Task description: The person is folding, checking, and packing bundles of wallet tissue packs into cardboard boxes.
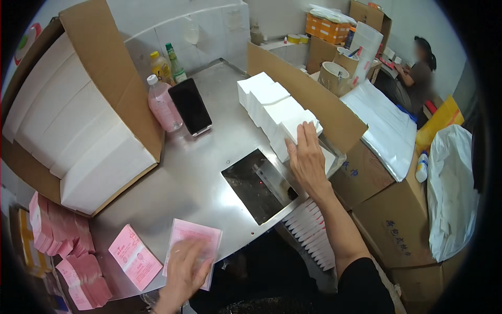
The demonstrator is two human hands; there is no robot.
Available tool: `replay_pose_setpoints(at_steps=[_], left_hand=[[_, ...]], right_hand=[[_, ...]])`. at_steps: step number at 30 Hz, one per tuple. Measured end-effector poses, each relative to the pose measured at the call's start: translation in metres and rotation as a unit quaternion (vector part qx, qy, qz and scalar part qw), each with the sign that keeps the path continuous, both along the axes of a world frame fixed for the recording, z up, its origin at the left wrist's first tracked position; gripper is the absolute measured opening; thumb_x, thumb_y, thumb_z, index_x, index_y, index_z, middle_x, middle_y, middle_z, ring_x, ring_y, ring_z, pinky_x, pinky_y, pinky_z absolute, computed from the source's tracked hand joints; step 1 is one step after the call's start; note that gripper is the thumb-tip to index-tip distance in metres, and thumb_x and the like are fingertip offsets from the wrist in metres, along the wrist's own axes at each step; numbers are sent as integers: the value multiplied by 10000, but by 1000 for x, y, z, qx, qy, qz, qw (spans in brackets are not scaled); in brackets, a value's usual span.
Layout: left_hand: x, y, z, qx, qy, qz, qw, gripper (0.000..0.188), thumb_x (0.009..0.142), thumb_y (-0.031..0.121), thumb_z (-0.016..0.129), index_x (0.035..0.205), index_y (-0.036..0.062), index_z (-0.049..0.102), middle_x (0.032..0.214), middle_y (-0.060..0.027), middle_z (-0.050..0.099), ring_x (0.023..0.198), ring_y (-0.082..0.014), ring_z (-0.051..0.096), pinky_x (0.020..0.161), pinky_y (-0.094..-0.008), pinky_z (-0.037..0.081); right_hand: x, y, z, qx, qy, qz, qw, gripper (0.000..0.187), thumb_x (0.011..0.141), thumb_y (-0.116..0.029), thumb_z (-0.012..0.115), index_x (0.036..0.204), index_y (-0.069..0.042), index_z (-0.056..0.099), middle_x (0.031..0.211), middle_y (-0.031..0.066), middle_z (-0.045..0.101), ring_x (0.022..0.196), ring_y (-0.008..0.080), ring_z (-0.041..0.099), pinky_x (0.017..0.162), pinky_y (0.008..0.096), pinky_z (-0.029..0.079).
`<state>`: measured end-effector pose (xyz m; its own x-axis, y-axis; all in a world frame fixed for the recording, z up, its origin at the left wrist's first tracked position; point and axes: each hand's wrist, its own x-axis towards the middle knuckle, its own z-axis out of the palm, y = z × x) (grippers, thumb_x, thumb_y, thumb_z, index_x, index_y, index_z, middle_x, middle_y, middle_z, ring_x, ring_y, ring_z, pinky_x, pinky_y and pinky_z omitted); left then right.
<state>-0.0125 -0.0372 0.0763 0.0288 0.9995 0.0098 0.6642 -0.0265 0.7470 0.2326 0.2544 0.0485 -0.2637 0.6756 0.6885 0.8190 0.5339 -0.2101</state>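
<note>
My right hand (309, 166) is at the near end of a row of white folded tissue stacks (274, 104). Its thumb lies along one side of the end stack and its fingers over the top, gripping it. My left hand (187, 267) is over a pink printed packet in a clear sleeve (201, 233) at the table's near edge, its fingers blurred by motion. To the left of that lies a pile of pink printed packets (135, 256). More bundles of pink packets (83, 282) sit at the table's left corner.
The metal table (193, 172) has a rectangular opening (260, 186). A large carton of white stacks (104, 157) stands left, by a phone (191, 107) and bottles (163, 104). Cartons (392, 220) line the right; below the edge are white packs (311, 233). Another person (418, 78) sits far right.
</note>
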Motion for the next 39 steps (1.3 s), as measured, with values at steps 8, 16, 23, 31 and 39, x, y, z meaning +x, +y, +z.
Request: replay_pose_setpoints(at_steps=[8,16,23,31,39], left_hand=[[5,-10,-62,124,301,223,919,537,829,321,702,1225,-15,567,1402,-261,467,1356,-480,384,1126,-619,235],[13,-10,-65,134,335,289,887,430,827,355,718,1088,32,606,1244,-189,493,1166,-406,423,1014,-538,312],[18,-8,-47,121,321,236,909,488,832,408,733,1151,55,622,1239,-183,493,1094,-375,449,957,-500,334],[22,24,-63,194,295,220,909,383,841,292,726,1074,10,612,1085,-210,548,1027,-378,506,874,-473,418],[29,19,-67,203,215,124,947,505,767,159,694,1239,15,589,1129,-222,524,1034,-368,512,859,-480,416]], right_hand=[[-1,8,13,-66,65,33,995,247,983,-141,548,1091,70,617,1219,271,575,1121,447,588,930,479,505],[4,10,29,-110,74,50,990,314,979,-161,471,916,65,679,1074,267,641,992,433,631,890,482,496],[10,20,18,-60,101,61,991,317,959,-170,480,910,70,682,1063,262,633,970,425,633,879,469,496],[7,20,2,57,-13,-62,996,386,833,-131,653,1210,-44,652,1283,127,625,1272,395,501,1025,625,351],[-47,-113,10,78,-86,197,973,422,798,-115,632,1212,-37,661,1125,201,679,1271,409,533,1076,780,176]])
